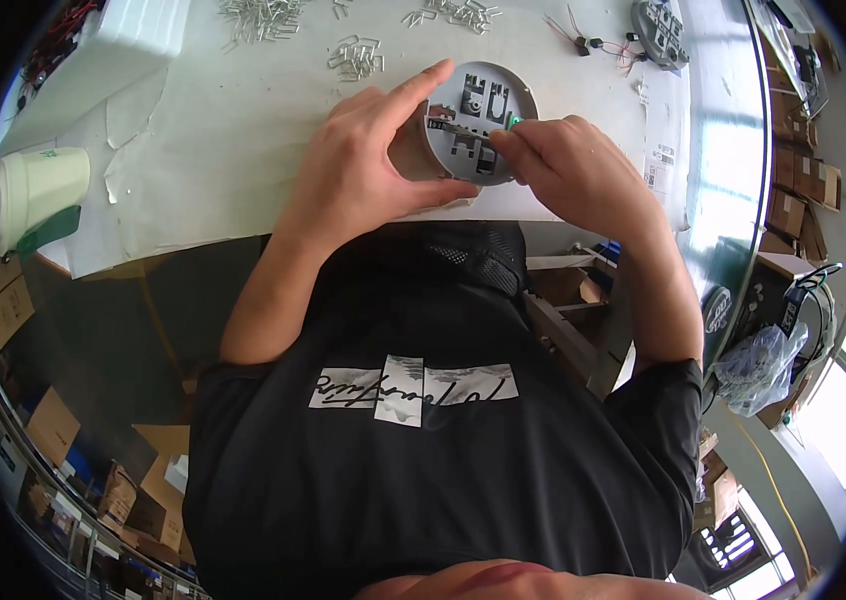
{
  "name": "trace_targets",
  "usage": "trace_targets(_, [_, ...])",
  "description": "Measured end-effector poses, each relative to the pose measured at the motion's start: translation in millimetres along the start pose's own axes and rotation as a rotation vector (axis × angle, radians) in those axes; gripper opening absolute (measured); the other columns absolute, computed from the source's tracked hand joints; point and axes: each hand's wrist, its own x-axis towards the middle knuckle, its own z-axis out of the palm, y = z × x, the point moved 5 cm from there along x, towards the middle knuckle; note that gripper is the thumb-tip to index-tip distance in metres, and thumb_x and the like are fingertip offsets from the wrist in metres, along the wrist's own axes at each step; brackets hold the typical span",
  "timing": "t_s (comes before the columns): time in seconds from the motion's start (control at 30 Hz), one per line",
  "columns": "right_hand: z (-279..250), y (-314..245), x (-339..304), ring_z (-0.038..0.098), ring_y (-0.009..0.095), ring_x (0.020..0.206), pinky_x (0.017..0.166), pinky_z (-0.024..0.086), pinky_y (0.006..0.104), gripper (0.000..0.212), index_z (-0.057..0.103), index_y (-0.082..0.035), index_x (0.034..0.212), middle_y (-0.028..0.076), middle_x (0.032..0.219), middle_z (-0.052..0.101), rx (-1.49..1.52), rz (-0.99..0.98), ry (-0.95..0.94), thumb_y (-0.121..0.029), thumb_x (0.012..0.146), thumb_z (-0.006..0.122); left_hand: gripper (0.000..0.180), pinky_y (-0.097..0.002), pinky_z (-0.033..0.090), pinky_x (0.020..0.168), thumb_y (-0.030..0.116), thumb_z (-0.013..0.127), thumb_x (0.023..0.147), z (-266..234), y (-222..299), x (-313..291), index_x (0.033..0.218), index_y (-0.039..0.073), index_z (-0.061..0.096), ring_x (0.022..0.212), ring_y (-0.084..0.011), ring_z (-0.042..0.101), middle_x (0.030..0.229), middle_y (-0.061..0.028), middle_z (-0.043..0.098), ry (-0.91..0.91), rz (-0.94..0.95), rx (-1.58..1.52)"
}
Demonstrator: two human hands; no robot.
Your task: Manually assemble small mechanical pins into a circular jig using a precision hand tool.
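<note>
Item 1: gray round housing [488, 112], between the two hands at the near edge of the table [243, 165]; slotted face up toward the wearer, presumably to leave its recesses reachable (whether it touches the tabletop cannot be told).

Item 2: left hand [351, 150], clamped on the housing; index finger at the far left of the rim, thumb along the near side. The wide span probably steadies it while leaving most of the face uncovered.

Item 3: right hand [578, 165], thumb and fingertips together, closed on the right end of a slender strip [461, 130] lying across the face; a fingertip grip, likely chosen for fine control.

Materials and shapes: housing, matte and plastic-looking, circular, with rectangular cut-outs; strip, narrow and partly metallic; table covering, pale, smooth, torn at left.

Also listed: loose piles of shiny, bent metal clips [355, 60], far side; small dark components on thin wires [583, 44], far right; beside them, a second gray round housing [661, 34]; cream rounded container [41, 190], left.
</note>
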Motion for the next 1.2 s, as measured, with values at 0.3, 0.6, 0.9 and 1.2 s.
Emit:
trace_targets(0.3, [0.6, -0.4, -0.3, 0.065, 0.046, 0.069, 0.064, 0.053, 0.0526, 0.043, 0.069, 0.000, 0.080, 0.022, 0.068, 0.066, 0.070, -0.038, 0.070, -0.033, 0.107, 0.059, 0.102, -0.0409, 0.054, 0.088, 0.032, 0.101, 0.062, -0.7, 2.4, 0.1, 0.152, 0.011, 0.057, 0.088, -0.0266, 0.068, 0.095, -0.0080, 0.071, -0.012, 0.005, 0.014])
trace_targets(0.6, [-6.0, -21.6, 2.9, 0.064, 0.045, 0.066, 0.062, 0.051, 0.0492, 0.040, 0.071, 0.000, 0.083, 0.021, 0.068, 0.066, -0.147, -0.070, 0.058, -0.030, 0.108, 0.059, 0.103, -0.0421, 0.053, 0.092, 0.034, 0.100, 0.063, 2.4, -0.1, -0.5, 0.153, 0.012, 0.056, 0.089, -0.0257, 0.069, 0.096, -0.0075, 0.072, -0.008, 0.011, -0.005])
trace_targets(0.9, [-25.3, -37.8, 5.3, 0.067, 0.041, 0.065, 0.063, 0.053, 0.0477, 0.040, 0.075, -0.003, 0.083, 0.020, 0.068, 0.067, -0.315, -0.047, -0.032, -0.029, 0.109, 0.059, 0.102, -0.0409, 0.051, 0.096, 0.044, 0.098, 0.064, 1.1, -2.0, -1.9, 0.153, 0.014, 0.057, 0.085, -0.0241, 0.067, 0.092, -0.0063, 0.070, -0.020, -0.030, -0.002])
trace_targets(1.2, [-17.6, -38.5, 1.9, 0.068, 0.038, 0.064, 0.061, 0.053, 0.0473, 0.037, 0.076, -0.004, 0.087, 0.018, 0.070, 0.069, -0.371, -0.116, 0.035, -0.030, 0.108, 0.059, 0.102, -0.0408, 0.051, 0.094, 0.046, 0.097, 0.065, 0.9, -2.3, -2.9, 0.153, 0.015, 0.057, 0.086, -0.0234, 0.066, 0.091, -0.0057, 0.069, -0.034, -0.019, 0.022])
